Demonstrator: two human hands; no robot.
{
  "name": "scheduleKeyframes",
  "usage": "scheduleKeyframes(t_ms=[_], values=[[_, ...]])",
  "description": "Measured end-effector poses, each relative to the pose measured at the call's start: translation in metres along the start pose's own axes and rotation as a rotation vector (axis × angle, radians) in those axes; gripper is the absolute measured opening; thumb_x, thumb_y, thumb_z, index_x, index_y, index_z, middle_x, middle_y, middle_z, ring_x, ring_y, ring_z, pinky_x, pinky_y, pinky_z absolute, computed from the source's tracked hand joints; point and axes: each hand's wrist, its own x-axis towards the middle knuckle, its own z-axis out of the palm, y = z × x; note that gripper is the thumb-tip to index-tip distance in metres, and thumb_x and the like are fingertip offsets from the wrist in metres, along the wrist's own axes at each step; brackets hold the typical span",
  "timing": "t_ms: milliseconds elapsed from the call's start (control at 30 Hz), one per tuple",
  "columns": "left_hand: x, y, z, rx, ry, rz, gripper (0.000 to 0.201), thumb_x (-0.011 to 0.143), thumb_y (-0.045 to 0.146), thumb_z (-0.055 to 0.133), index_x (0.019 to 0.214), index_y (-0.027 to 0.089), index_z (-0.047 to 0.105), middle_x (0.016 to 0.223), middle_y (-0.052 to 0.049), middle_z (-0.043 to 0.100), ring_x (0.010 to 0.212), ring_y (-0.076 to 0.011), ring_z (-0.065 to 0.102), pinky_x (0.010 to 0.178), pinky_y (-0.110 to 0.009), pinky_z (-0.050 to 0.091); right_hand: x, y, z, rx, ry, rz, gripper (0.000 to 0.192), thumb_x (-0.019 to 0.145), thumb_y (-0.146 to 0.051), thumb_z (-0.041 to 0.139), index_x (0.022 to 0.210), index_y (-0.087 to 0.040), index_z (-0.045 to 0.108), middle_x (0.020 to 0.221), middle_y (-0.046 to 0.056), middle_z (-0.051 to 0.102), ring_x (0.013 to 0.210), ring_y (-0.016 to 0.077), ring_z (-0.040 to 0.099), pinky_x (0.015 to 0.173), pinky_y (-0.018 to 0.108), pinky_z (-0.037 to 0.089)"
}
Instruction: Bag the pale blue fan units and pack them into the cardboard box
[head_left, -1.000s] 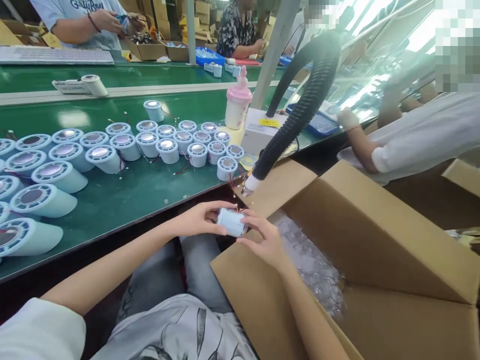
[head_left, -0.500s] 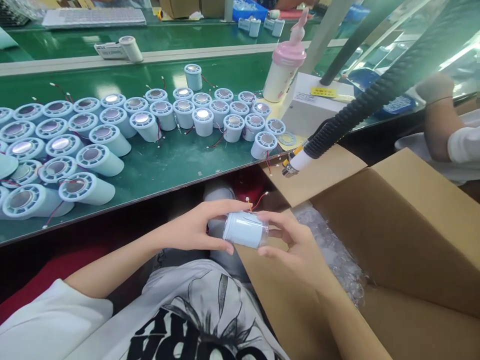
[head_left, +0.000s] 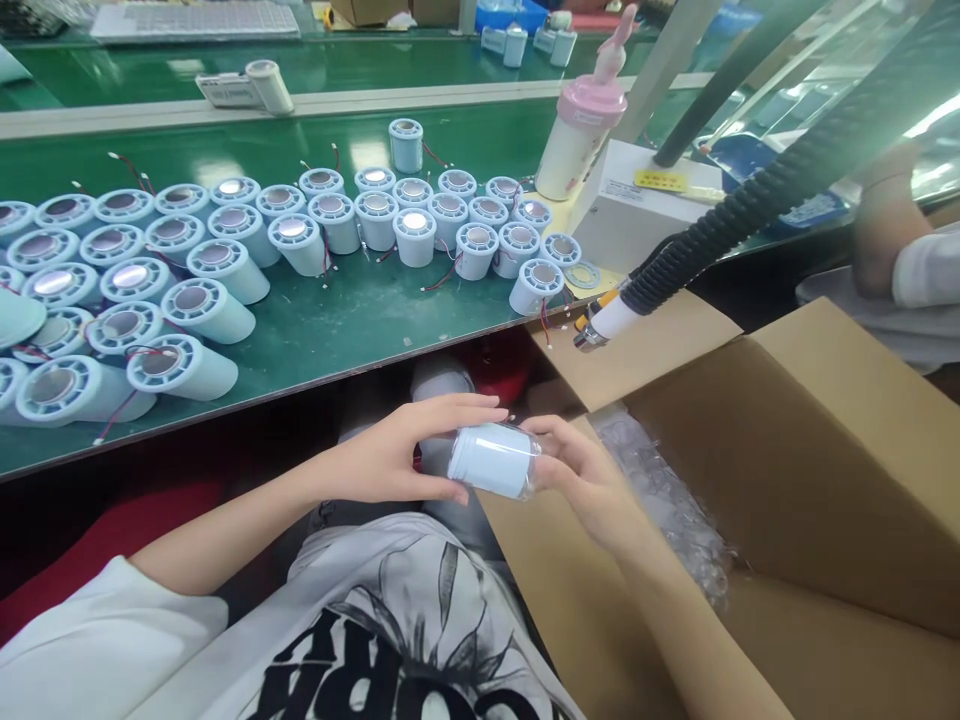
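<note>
Below the bench edge, over my lap, I hold a light blue cylinder lying on its side, with a clear plastic sleeve around it. My left hand grips its left end, the thumb below and the fingers over the top. Around its right end my right hand has its thumb and fingers at the sleeve's edge. Its thin wires are mostly hidden behind the fingers. Similar blue cylinders, several with red and black wires, stand in rows on the green bench.
An open cardboard box with clear plastic sleeves is at my right. A black flexible hose with a metal nozzle hangs above it. Behind stand a white box and a pink-lidded bottle. A co-worker's arm shows at far right.
My right fingers have shifted on the sleeve's right end, and the wires that stood up above the cylinder are now mostly out of sight. The view has moved slightly.
</note>
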Motion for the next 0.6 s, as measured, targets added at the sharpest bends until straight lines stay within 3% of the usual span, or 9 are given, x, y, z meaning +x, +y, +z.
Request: scheduleKeyframes(t_ms=[300,600], values=[[-0.001,-0.002,0.003,-0.059,-0.016,0.014,0.077,0.072,0.024,0.076,0.140,0.028,0.041,0.146,-0.009,0.043,0.133,-0.0247,0.042,0.112,-0.039,0.033,0.007,0.012,0.004,0.160,-0.068,0.238,0.050,0.073,-0.067,0.059,0.083,-0.020,0.045,0.058,-0.003,0.063,0.045,0.0114,0.061,0.040,0.018,0.047],[-0.001,-0.007,0.009,-0.191,0.034,-0.009,0.076,0.067,0.017,0.078,0.136,0.029,0.046,0.143,-0.011,0.046,0.131,-0.0277,0.044,0.106,-0.040,0.040,0.011,0.007,0.013,0.245,-0.126,0.469,0.058,0.079,-0.071,0.041,0.073,-0.015,0.058,0.050,0.002,0.061,0.034,0.0080,0.052,0.030,0.014,0.034]])
